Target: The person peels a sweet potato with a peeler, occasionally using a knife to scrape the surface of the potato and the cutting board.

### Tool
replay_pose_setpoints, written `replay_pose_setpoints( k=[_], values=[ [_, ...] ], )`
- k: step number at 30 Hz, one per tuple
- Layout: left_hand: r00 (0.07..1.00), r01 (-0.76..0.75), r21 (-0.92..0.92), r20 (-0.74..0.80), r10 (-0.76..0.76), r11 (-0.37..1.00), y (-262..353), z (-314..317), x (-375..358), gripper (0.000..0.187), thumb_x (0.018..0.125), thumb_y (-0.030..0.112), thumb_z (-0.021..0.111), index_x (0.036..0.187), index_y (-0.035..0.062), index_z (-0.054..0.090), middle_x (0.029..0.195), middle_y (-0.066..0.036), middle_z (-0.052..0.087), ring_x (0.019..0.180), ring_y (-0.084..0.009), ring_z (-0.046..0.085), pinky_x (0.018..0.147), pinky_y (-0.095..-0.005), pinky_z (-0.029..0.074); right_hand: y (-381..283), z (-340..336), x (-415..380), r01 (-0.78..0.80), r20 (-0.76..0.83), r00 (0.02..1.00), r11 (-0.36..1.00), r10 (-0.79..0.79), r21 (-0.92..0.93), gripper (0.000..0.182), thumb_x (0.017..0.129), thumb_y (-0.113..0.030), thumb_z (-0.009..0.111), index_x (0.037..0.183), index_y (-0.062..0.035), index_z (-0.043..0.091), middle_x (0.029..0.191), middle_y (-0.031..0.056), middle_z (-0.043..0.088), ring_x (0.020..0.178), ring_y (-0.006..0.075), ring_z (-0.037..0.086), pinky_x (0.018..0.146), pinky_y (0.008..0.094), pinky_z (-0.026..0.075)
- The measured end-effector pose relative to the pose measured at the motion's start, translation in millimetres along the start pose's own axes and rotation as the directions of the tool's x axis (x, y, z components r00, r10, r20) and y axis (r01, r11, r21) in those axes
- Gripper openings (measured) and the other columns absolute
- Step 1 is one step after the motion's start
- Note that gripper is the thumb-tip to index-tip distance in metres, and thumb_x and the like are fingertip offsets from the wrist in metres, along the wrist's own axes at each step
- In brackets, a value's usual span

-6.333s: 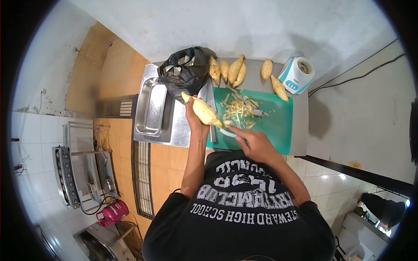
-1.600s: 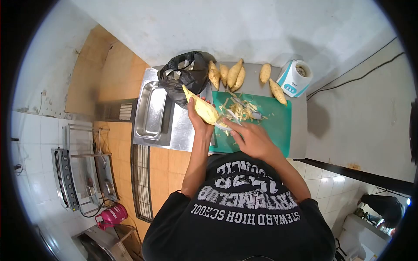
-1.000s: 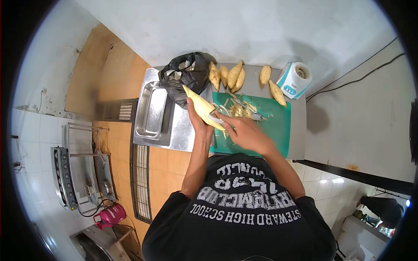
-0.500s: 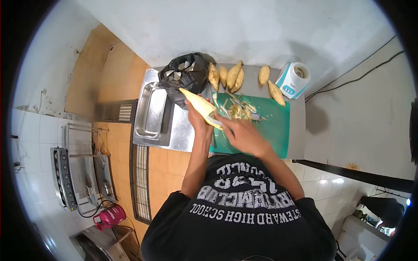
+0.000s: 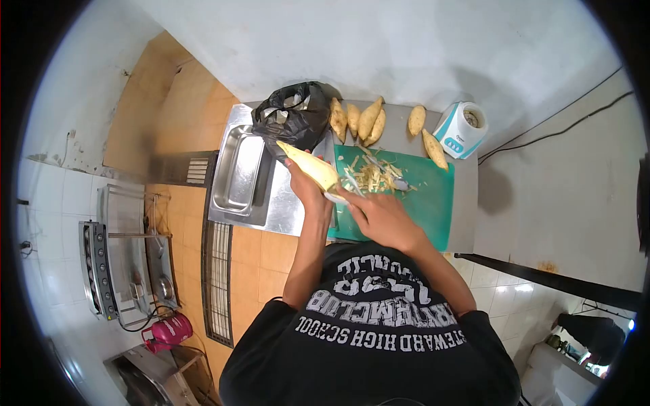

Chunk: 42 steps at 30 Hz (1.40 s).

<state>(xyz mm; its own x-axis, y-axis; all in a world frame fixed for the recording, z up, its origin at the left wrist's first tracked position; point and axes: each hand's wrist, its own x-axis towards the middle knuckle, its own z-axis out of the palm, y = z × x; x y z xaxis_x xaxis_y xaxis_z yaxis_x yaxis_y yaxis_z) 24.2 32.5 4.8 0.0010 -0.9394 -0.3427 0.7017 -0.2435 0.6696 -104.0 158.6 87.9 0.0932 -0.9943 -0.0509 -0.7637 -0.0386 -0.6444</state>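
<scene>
My left hand (image 5: 310,188) is wrapped round a long sweet potato (image 5: 308,164), its pale yellow flesh bare along most of its length and its tip pointing up and left. Closed at the near end of the root, my right hand (image 5: 382,215) grips a peeler (image 5: 348,181), which shows only as a pale, blurred shape beside the flesh. Below and right of the root lies a green cutting board (image 5: 428,210), strewn with a heap of peelings (image 5: 372,177). A small grey object (image 5: 401,184) rests among these scraps.
Several unpeeled sweet potatoes (image 5: 370,118) lie along the wall behind the board, with another (image 5: 435,149) near a white and teal blender base (image 5: 462,130). A black plastic bag (image 5: 292,116) stands beside the steel sink (image 5: 237,172) at left.
The peeler has shifted right, off the middle of the sweet potato to near its lower end, and my right hand moved slightly with it. My left hand keeps its hold.
</scene>
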Motion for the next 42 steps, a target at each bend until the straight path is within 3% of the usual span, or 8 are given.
replay_pose_setpoints(
  k=[1, 5, 10, 23, 25, 32, 38, 42],
  values=[
    [0.998, -0.036, 0.002, -0.047, 0.036, 0.999, -0.7, -3.3, 1.6, 0.06, 0.107, 0.055, 0.035, 0.131, 0.0026, 0.051, 0.109, -0.014, 0.061, 0.098, -0.0259, 0.063, 0.086, -0.0419, 0.056, -0.5, -0.2, -7.6, -0.053, 0.117, 0.991, 0.998, 0.057, -0.033, 0.043, 0.1, -0.022, 0.053, 0.142, -0.0191, 0.057, 0.086, 0.023, 0.067, 0.081, 0.0416, 0.065, 0.076, 0.0516, 0.05],
    [0.991, -0.066, -0.038, -0.12, 0.061, 0.997, -3.0, -16.3, 10.7, 0.059, 0.107, 0.054, 0.034, 0.129, 0.0026, 0.052, 0.109, -0.015, 0.061, 0.096, -0.0268, 0.063, 0.085, -0.0424, 0.056, 14.9, -3.7, -25.5, -0.023, 0.171, 0.985, 1.0, 0.026, -0.021, 0.043, 0.1, -0.021, 0.054, 0.142, -0.0195, 0.058, 0.084, 0.0231, 0.067, 0.08, 0.0411, 0.065, 0.076, 0.0516, 0.05],
    [0.997, 0.005, 0.004, -0.08, -0.004, 1.0, -4.1, -6.5, -0.5, 0.06, 0.107, 0.054, 0.035, 0.129, 0.0015, 0.052, 0.11, -0.016, 0.061, 0.097, -0.0276, 0.063, 0.085, -0.0431, 0.055, -1.3, -21.1, -4.7, 0.025, -0.073, 0.997, 0.998, -0.021, 0.055, 0.042, 0.099, -0.02, 0.055, 0.141, -0.0204, 0.059, 0.085, 0.0216, 0.067, 0.082, 0.0408, 0.065, 0.077, 0.0512, 0.05],
    [0.99, -0.112, 0.016, -0.088, 0.113, 0.994, -7.1, -8.8, 4.2, 0.058, 0.107, 0.053, 0.038, 0.132, 0.0018, 0.048, 0.113, -0.017, 0.06, 0.098, -0.029, 0.063, 0.085, -0.0445, 0.055, 15.2, -5.3, -9.6, 0.017, -0.125, 0.992, 0.999, -0.013, 0.03, 0.039, 0.1, -0.023, 0.052, 0.138, -0.0205, 0.062, 0.075, 0.0218, 0.064, 0.072, 0.0421, 0.065, 0.072, 0.053, 0.051],
    [0.999, 0.007, -0.01, -0.045, -0.007, 1.0, -3.8, -0.3, -5.6, 0.056, 0.107, 0.054, 0.036, 0.129, 0.0036, 0.05, 0.113, -0.014, 0.06, 0.098, -0.027, 0.062, 0.084, -0.0439, 0.055, 10.2, -3.5, 3.6, -0.003, -0.053, 0.999, 0.997, 0.007, 0.072, 0.043, 0.1, -0.019, 0.054, 0.142, -0.0205, 0.057, 0.094, 0.0229, 0.07, 0.086, 0.042, 0.065, 0.079, 0.0508, 0.05],
    [0.999, -0.031, -0.158, -0.041, 0.025, 0.987, 4.3, -0.6, -6.3, 0.055, 0.106, 0.057, 0.034, 0.119, 0.0075, 0.053, 0.103, -0.009, 0.058, 0.095, -0.0227, 0.06, 0.086, -0.0406, 0.054, 12.2, -0.9, -17.0, -0.105, 0.149, 0.984, 0.994, 0.098, 0.036, 0.043, 0.1, -0.019, 0.053, 0.143, -0.0178, 0.056, 0.097, 0.0248, 0.07, 0.087, 0.0426, 0.065, 0.081, 0.0502, 0.05],
    [1.0, -0.004, -0.186, -0.008, 0.003, 0.983, -4.7, -2.6, -3.2, 0.055, 0.105, 0.059, 0.035, 0.117, 0.0091, 0.055, 0.104, -0.009, 0.059, 0.095, -0.0224, 0.06, 0.086, -0.0411, 0.054, 3.5, -7.5, -0.1, 0.048, -0.17, 0.985, 0.985, -0.02, 0.163, 0.04, 0.1, -0.023, 0.051, 0.139, -0.0194, 0.06, 0.081, 0.0233, 0.067, 0.08, 0.0433, 0.066, 0.076, 0.0534, 0.052],
    [0.993, -0.061, -0.15, -0.105, 0.045, 0.987, 7.2, -4.9, 7.0, 0.06, 0.105, 0.059, 0.033, 0.126, 0.0058, 0.052, 0.108, -0.013, 0.059, 0.096, -0.0244, 0.059, 0.087, -0.0404, 0.053, -0.4, 2.2, -14.0, -0.041, 0.016, 0.999, 0.999, 0.041, -0.031, 0.04, 0.1, -0.023, 0.052, 0.139, -0.0201, 0.06, 0.08, 0.0236, 0.066, 0.077, 0.0433, 0.066, 0.073, 0.0545, 0.052]
  ],
)
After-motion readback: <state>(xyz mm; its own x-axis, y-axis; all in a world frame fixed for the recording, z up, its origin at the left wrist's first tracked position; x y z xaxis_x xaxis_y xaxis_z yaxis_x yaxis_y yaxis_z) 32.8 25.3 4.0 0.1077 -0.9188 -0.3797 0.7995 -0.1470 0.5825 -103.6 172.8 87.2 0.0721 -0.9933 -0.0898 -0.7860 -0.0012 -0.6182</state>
